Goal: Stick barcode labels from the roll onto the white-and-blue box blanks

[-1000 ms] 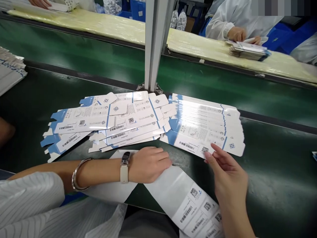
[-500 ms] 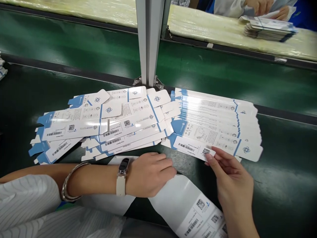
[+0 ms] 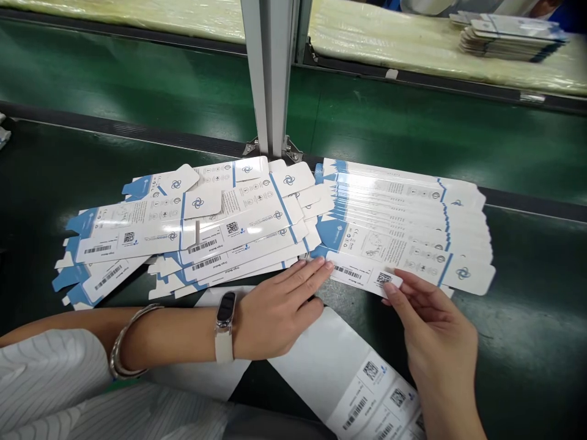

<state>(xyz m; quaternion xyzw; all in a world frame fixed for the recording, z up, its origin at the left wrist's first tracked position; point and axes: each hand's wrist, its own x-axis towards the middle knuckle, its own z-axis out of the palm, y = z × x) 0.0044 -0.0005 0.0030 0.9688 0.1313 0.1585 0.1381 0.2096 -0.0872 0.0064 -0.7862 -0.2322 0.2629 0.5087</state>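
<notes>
At the edge of cartons, label between pinched right fingers, left fingers outstretched together, tabletop rightward.

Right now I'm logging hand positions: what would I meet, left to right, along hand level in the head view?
Striped sleeve, silver bangle, fitness tracker, left hand, barcode label, right hand.

a grey metal post borders the green table.
</notes>
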